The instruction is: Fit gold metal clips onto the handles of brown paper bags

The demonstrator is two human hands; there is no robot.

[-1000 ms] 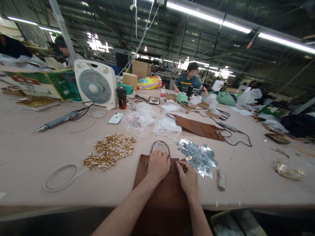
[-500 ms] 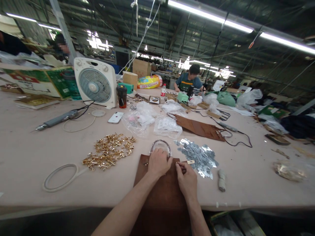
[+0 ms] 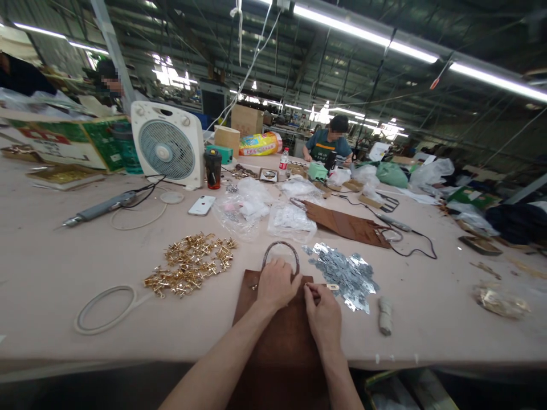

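Note:
A brown leather bag piece lies before me and runs over the table's front edge, with a curved handle at its top. Over its upper part, below the handle, my left hand is closed on the leather, its fingertips hidden. My right hand is closed in a pinch at the upper right corner. A small pale gold slotted tag sticks out beyond its fingers; what the fingertips touch is too small to name. A small gold fitting shows at the upper left of the leather.
Gold fittings are heaped on the left, thin silver plates on the right. Around them lie a tape roll, a grey roll, a phone and another leather piece. A fan stands behind; a co-worker sits opposite.
Both hands stay almost in place on the leather. The gold tag by my right hand has turned slightly and sits a little lower. My view has shifted slightly.

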